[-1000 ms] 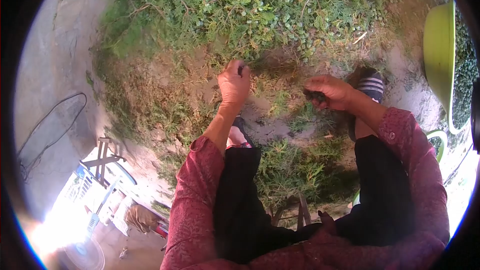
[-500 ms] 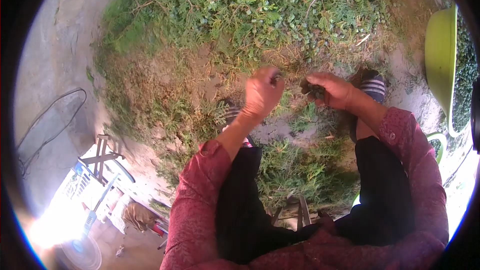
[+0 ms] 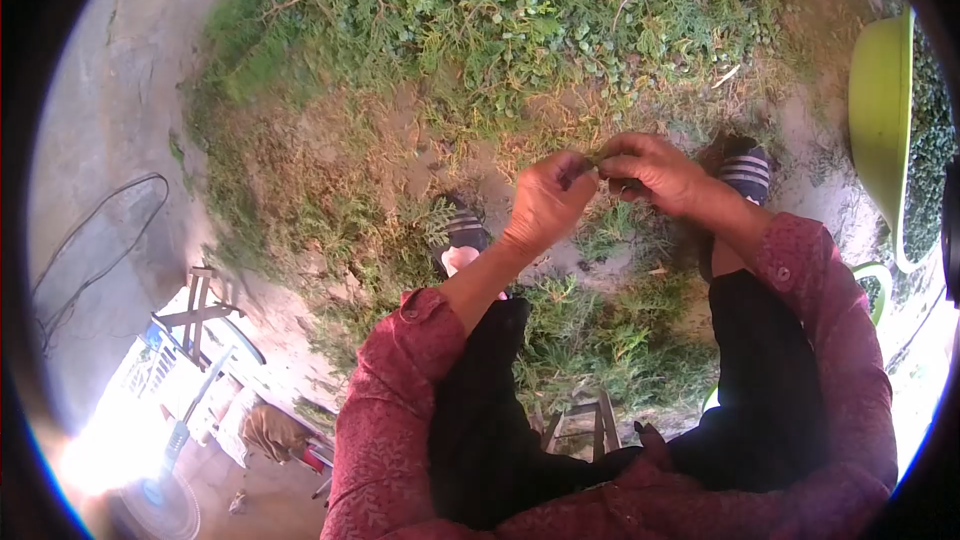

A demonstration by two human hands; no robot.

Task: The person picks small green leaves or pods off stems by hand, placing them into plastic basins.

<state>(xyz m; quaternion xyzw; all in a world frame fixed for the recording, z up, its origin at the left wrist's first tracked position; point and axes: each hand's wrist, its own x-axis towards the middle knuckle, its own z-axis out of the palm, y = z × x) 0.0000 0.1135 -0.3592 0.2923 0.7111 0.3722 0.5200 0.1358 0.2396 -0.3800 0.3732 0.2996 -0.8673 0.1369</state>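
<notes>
My left hand [image 3: 550, 200] is closed in front of me, its fingertips pinched and meeting those of the other hand. My right hand [image 3: 652, 172] has its fingers curled in toward the same spot. Something small and greenish shows between the fingertips, too small to name. Both hands are above ground strewn with green and brown sprigs, between my two striped shoes [image 3: 745, 172]. Beyond them lies a heap of green conifer branches [image 3: 480, 30] with small round cones.
A lime-green basin [image 3: 880, 110] stands at the right, with dark green bits beside it. Loose sprigs [image 3: 610, 340] lie between my legs. At lower left are a folding stool [image 3: 200, 315], a fan [image 3: 165, 505] and brown cloth [image 3: 272, 432]. A cable loop [image 3: 100, 210] lies at left.
The hands have come together from a small gap, the left moving right and slightly down. The right hand's fingers have turned inward, and the dark clump seen in it no longer shows.
</notes>
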